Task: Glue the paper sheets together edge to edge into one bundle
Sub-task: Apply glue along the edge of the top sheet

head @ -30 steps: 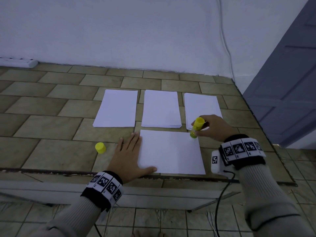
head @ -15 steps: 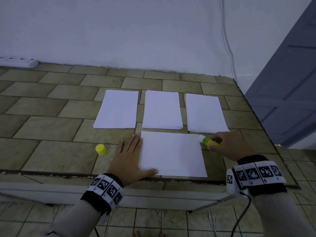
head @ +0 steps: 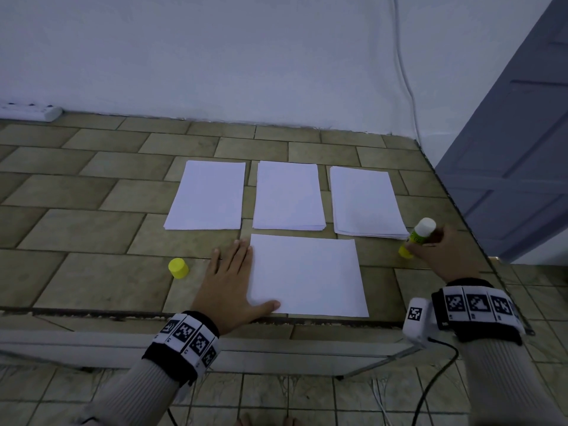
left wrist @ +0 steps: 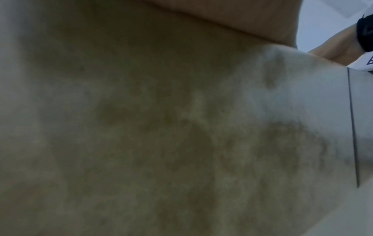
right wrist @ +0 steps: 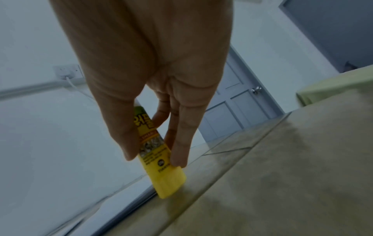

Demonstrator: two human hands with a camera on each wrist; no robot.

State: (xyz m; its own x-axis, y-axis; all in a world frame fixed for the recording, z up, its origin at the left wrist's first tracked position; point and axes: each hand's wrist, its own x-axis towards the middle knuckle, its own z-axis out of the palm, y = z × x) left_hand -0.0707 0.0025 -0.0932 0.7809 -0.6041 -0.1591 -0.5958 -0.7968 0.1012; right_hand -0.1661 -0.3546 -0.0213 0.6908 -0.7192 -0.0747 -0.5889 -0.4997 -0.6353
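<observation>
Three white paper stacks lie side by side: left [head: 206,195], middle [head: 288,195], right [head: 365,201]. A single sheet [head: 307,275] lies crosswise in front of them. My left hand [head: 236,272] rests flat on that sheet's left edge, its thumb on the near corner. In the left wrist view only blurred tile and my palm [left wrist: 222,19] show. My right hand [head: 430,244] grips the yellow glue stick [head: 419,238] just right of the right stack, white tip up, base near the tiles. In the right wrist view, thumb and fingers [right wrist: 178,151] pinch the glue stick [right wrist: 167,183]. The yellow cap [head: 178,267] stands left of my left hand.
The tiled table [head: 92,235] ends at a near edge [head: 123,312] and a slanted right edge close to my right hand. A white power strip [head: 30,112] lies at the back left. A cable [head: 405,87] runs down the wall. A grey door [head: 507,164] stands to the right.
My right hand has left the front sheet's far right corner, moved right and turned the glue stick from tip down to tip up. My left hand has stayed on the sheet.
</observation>
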